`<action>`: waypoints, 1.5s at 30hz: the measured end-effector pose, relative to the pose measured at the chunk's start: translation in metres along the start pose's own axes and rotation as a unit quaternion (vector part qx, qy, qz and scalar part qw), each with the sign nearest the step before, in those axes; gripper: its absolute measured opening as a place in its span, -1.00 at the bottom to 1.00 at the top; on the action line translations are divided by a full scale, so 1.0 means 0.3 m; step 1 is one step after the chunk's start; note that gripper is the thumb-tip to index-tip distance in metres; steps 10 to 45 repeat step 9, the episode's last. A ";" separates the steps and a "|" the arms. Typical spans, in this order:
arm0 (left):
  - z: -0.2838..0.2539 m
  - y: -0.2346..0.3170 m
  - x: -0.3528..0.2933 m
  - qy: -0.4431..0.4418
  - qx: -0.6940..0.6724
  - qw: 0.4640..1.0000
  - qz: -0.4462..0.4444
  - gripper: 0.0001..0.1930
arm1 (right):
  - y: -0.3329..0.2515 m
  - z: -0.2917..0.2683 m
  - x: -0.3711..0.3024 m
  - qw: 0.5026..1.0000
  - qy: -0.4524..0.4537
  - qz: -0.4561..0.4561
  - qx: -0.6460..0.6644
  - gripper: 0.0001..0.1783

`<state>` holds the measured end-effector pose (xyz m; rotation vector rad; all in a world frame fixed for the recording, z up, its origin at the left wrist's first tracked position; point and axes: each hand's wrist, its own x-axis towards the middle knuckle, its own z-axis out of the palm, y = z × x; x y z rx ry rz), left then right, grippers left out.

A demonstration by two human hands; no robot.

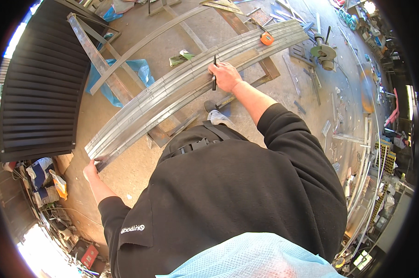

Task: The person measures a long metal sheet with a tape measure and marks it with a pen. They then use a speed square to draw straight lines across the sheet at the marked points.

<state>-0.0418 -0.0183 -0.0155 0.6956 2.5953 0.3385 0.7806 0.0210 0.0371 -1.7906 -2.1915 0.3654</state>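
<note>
Several long silver metal bars (172, 89) lie side by side across a low steel frame, with dark pen marks drawn on them. My right hand (226, 77) is closed around a black marker pen (214, 83) and rests at the near side of the bars, right of their middle. At the bars' left end, my left hand (91, 172) grips the tip of the nearest bar (108, 160), thumb on top. An orange tape measure (266, 38) sits on the bars toward their right end, beyond my right hand.
A black ribbed panel (43, 92) stands at the left. Blue plastic sheeting (142, 72) lies under the rusty steel frame (98, 55). Right of the bars is a metal stand with a round disc (324, 51). Metal offcuts litter the floor at the right; long rods (374, 176) run along that side.
</note>
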 end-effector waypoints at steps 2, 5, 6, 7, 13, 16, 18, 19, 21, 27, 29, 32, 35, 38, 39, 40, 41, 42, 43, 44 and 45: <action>0.005 -0.021 0.008 0.007 -0.015 1.000 0.018 -0.49 | -0.001 0.004 -0.001 1.000 -0.003 0.010 0.002 -0.71; 0.016 -0.055 0.048 0.012 0.024 0.999 0.035 -0.47 | -0.006 -0.003 0.006 1.000 -0.006 0.022 0.001 -0.72; 0.013 -0.075 0.058 0.010 0.051 0.999 0.015 -0.46 | -0.012 -0.006 0.003 1.000 -0.004 0.028 0.000 -0.73; 0.012 -0.100 0.061 0.012 0.044 0.998 0.051 -0.45 | -0.018 -0.010 0.002 0.999 -0.006 0.038 -0.003 -0.74; 0.021 -0.152 0.057 0.012 0.043 0.998 0.054 -0.43 | -0.023 -0.026 0.013 0.998 -0.043 0.050 -0.002 -0.75; 0.021 -0.152 0.057 0.012 0.043 0.998 0.054 -0.43 | -0.023 -0.026 0.013 0.998 -0.043 0.050 -0.002 -0.75; 0.021 -0.152 0.057 0.012 0.043 0.998 0.054 -0.43 | -0.023 -0.026 0.013 0.998 -0.043 0.050 -0.002 -0.75; 0.021 -0.152 0.057 0.012 0.043 0.998 0.054 -0.43 | -0.023 -0.026 0.013 0.998 -0.043 0.050 -0.002 -0.75; 0.021 -0.152 0.057 0.012 0.043 0.998 0.054 -0.43 | -0.023 -0.026 0.013 0.998 -0.043 0.050 -0.002 -0.75; 0.021 -0.152 0.057 0.012 0.043 0.998 0.054 -0.43 | -0.023 -0.026 0.013 0.998 -0.043 0.050 -0.002 -0.75; 0.021 -0.152 0.057 0.012 0.043 0.998 0.054 -0.43 | -0.023 -0.026 0.013 0.998 -0.043 0.050 -0.002 -0.75; 0.021 -0.152 0.057 0.012 0.043 0.998 0.054 -0.43 | -0.023 -0.026 0.013 0.998 -0.043 0.050 -0.002 -0.75; 0.021 -0.152 0.057 0.012 0.043 0.998 0.054 -0.43 | -0.023 -0.026 0.013 0.998 -0.043 0.050 -0.002 -0.75; 0.021 -0.152 0.057 0.012 0.043 0.998 0.054 -0.43 | -0.023 -0.026 0.013 0.998 -0.043 0.050 -0.002 -0.75; 0.021 -0.152 0.057 0.012 0.043 0.998 0.054 -0.43 | -0.023 -0.026 0.013 0.998 -0.043 0.050 -0.002 -0.75; 0.021 -0.152 0.057 0.012 0.043 0.998 0.054 -0.43 | -0.023 -0.026 0.013 0.998 -0.043 0.050 -0.002 -0.75; 0.021 -0.152 0.057 0.012 0.043 0.998 0.054 -0.43 | -0.023 -0.026 0.013 0.998 -0.043 0.050 -0.002 -0.75; 0.021 -0.152 0.057 0.012 0.043 0.998 0.054 -0.43 | -0.023 -0.026 0.013 0.998 -0.043 0.050 -0.002 -0.75; 0.021 -0.152 0.057 0.012 0.043 0.998 0.054 -0.43 | -0.023 -0.026 0.013 0.998 -0.043 0.050 -0.002 -0.75; 0.021 -0.152 0.057 0.012 0.043 0.998 0.054 -0.43 | -0.023 -0.026 0.013 0.998 -0.043 0.050 -0.002 -0.75; 0.021 -0.152 0.057 0.012 0.043 0.998 0.054 -0.43 | -0.023 -0.026 0.013 0.998 -0.043 0.050 -0.002 -0.75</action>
